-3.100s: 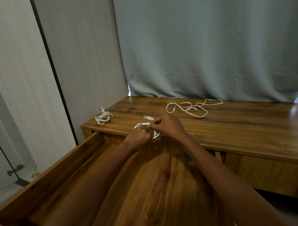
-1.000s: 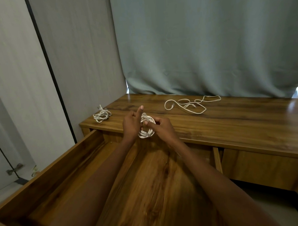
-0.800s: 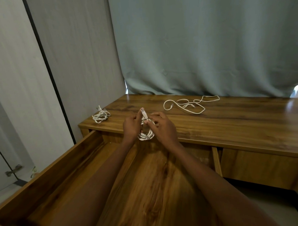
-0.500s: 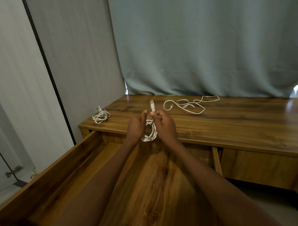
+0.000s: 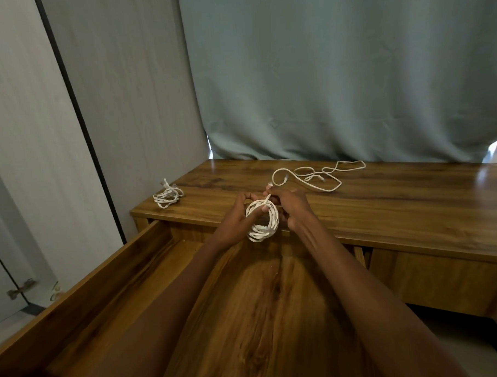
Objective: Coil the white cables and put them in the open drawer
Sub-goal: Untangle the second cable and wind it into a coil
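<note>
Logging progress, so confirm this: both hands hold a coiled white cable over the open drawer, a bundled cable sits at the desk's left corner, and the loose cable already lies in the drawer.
One error: the loose cable lies on the desk, not in the drawer, as the head view shows. The rest holds.

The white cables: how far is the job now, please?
Done: one bundled cable lies coiled at the desk's left corner, not yet in the open drawer. In hand: the left hand and right hand hold a coiled cable, with the right pinching its end. Left: the loose cable on the desk is uncoiled, and no cable shows in the drawer.
</note>
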{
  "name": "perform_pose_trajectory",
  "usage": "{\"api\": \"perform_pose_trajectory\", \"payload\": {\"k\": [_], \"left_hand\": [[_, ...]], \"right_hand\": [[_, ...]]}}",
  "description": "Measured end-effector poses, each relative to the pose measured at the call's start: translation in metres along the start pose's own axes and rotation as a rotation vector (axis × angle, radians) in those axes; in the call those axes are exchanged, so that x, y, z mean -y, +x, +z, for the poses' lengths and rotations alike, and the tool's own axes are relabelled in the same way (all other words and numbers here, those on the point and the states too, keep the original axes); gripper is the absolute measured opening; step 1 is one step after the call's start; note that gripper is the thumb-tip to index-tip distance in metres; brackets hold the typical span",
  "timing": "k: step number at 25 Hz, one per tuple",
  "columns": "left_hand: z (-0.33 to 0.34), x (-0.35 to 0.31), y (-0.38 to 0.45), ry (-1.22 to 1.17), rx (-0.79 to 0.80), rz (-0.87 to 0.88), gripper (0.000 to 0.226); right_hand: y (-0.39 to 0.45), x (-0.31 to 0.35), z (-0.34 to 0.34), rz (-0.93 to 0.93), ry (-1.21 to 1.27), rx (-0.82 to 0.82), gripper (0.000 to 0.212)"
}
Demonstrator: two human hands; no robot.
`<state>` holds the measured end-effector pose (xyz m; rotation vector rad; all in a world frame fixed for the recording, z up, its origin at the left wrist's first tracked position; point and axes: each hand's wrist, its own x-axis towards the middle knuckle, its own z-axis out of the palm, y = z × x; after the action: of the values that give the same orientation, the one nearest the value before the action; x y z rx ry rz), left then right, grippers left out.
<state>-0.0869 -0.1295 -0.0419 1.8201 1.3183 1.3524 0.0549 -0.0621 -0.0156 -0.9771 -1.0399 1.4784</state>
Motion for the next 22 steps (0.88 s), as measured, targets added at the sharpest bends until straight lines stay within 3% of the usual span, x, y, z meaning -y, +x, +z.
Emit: {"api": "perform_pose_trajectory", "payload": {"k": [4, 8, 12, 15, 22], "left_hand": [[-0.006, 0.001, -0.004, 0.089, 0.028, 0.068, 0.036], [-0.005, 0.001, -0.004, 0.224, -0.039, 0.176, 0.022], [-0.007, 0.004, -0.001, 0.305, -0.103, 0.240, 0.014], [-0.011, 0.008, 0.000, 0.319, -0.116, 0.261, 0.016], [-0.019, 0.011, 0.001, 0.368, -0.035, 0.185, 0.022]], "right_hand": [[0.000, 0.002, -0.005, 0.022, 0.012, -0.001, 0.015], [-0.001, -0.003, 0.001, -0.202, -0.040, -0.018, 0.008], [-0.009, -0.004, 0.000, -0.327, -0.228, 0.151, 0.019], [-0.012, -0.010, -0.007, -0.464, -0.411, 0.315, 0.048], [-0.013, -0.014, -0.016, -0.810, -0.918, 0.383, 0.058]]}}
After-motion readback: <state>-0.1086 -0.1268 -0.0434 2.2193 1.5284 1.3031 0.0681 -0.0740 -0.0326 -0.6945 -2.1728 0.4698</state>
